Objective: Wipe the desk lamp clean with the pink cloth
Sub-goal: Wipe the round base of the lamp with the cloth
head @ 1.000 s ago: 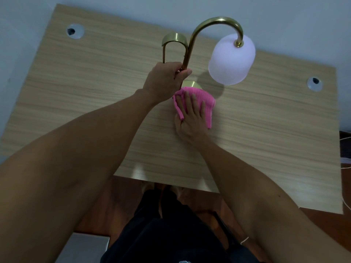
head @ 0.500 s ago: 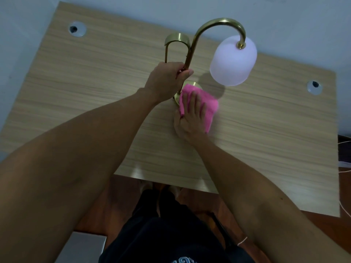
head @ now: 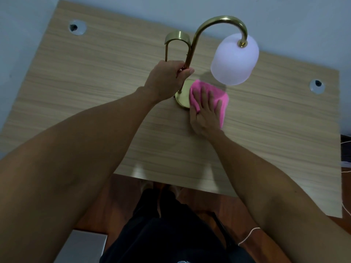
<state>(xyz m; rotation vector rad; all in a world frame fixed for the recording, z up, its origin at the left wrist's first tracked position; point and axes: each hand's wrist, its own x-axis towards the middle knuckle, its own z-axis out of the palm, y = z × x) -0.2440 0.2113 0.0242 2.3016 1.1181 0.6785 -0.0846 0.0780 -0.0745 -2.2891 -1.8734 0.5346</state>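
Observation:
A brass desk lamp point(head: 218, 20) with a curved neck and a white frosted shade point(head: 234, 59) stands at the middle of the wooden desk point(head: 95, 92). Its round brass base point(head: 183, 98) shows at the left, the right part hidden under the pink cloth point(head: 218, 94). My left hand point(head: 168, 78) is closed around the lamp's stem just above the base. My right hand point(head: 206, 112) lies flat with spread fingers on the pink cloth, pressing it onto the base and the desk beside it.
Two round cable holes sit in the desk, one far left point(head: 77, 27), one far right point(head: 316, 86). A pale wall runs behind the desk. My dark trousers point(head: 171, 234) and the wooden floor show below the near edge, a grey box point(head: 83, 247) at lower left.
My right hand has slid the pink cloth to the right across the lamp base, uncovering the base's left side. My left hand keeps its hold on the stem.

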